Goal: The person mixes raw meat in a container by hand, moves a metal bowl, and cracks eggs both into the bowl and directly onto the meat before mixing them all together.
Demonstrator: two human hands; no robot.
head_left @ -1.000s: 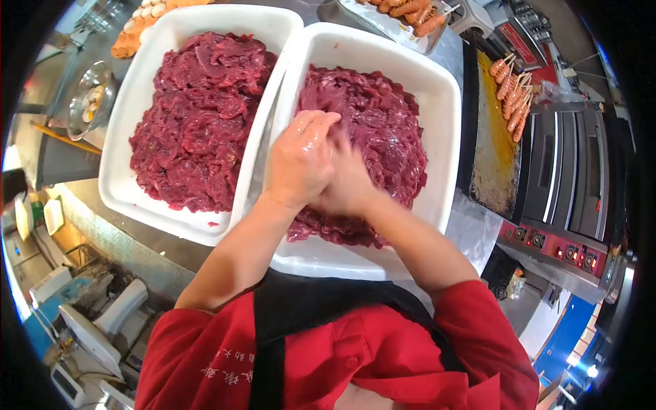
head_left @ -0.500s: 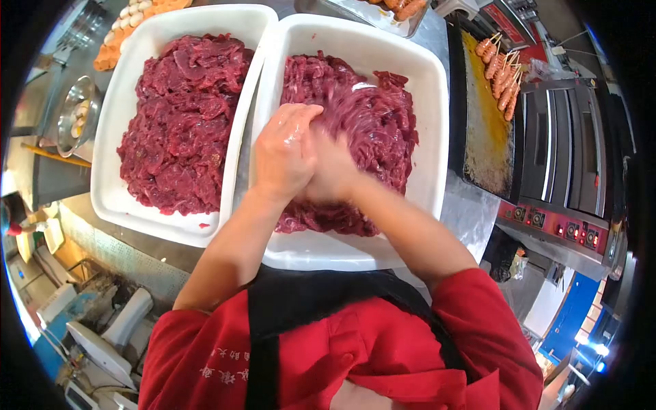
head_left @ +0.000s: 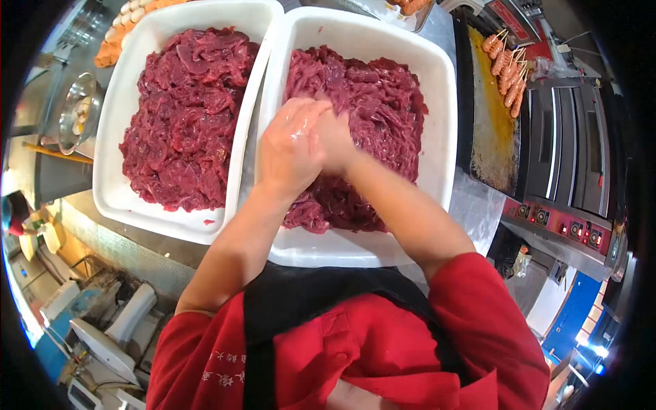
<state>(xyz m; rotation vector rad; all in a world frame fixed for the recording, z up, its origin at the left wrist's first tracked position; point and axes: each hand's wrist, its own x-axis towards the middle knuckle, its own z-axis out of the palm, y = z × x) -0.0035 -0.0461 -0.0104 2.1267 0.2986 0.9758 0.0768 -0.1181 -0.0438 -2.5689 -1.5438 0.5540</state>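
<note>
My left hand [head_left: 292, 147] and my right hand [head_left: 333, 140] press together over the left half of the right-hand white tub [head_left: 437, 150]. Wet and closed, the left hand has its fingers folded in towards the right; whatever lies inside them is hidden. The right hand is smeared by motion and its fingers are mostly out of sight. Dark red sliced meat [head_left: 383, 109] lies in a thick heap beneath and beside both hands. A second white tub [head_left: 109, 157] to the left holds another heap of sliced meat [head_left: 188, 123].
Eggs [head_left: 130, 12] sit in a carton at the upper left, above a steel bowl [head_left: 76, 113]. On the right, skewered sausages [head_left: 509, 75] lie along an oily griddle [head_left: 488, 147] beside an oven [head_left: 564, 150]. A metal tray [head_left: 424, 17] stands behind the tubs.
The hands stay pressed together, shifted slightly right and up in view. The meat to their right, blurred before, now shows sharply and lies differently. The whole view has shifted a little.
</note>
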